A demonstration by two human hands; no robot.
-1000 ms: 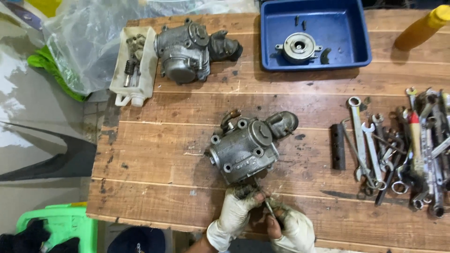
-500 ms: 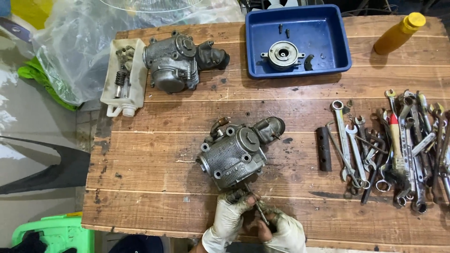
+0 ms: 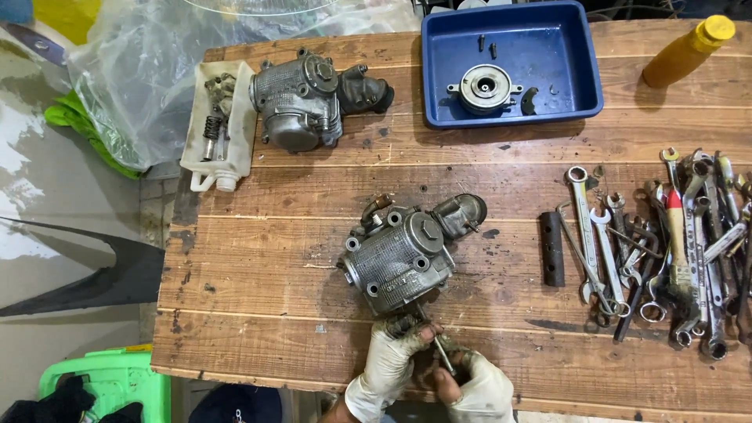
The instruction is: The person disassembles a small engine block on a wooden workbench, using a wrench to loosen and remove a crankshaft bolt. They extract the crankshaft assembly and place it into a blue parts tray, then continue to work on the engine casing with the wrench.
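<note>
A grey metal pump-like housing (image 3: 403, 254) with bolts on its ribbed cover lies in the middle of the wooden table (image 3: 258, 266). My left hand (image 3: 395, 352), in a dirty white glove, pinches a small fitting at the housing's near edge. My right hand (image 3: 474, 380), also gloved, grips a thin metal tool (image 3: 440, 352) whose tip reaches up to that fitting. Both hands are at the table's near edge, close together.
A second grey housing (image 3: 309, 98) lies at the back left beside a white cut-open container (image 3: 215, 129) with small parts. A blue tray (image 3: 509, 66) holds a round part. Several wrenches (image 3: 666, 243), a black socket (image 3: 552, 247), an orange bottle (image 3: 689, 47), plastic sheeting (image 3: 133, 70).
The view has shifted, so the table sits further right and lower in frame. Both hands stay at the housing's near edge with the thin tool.
</note>
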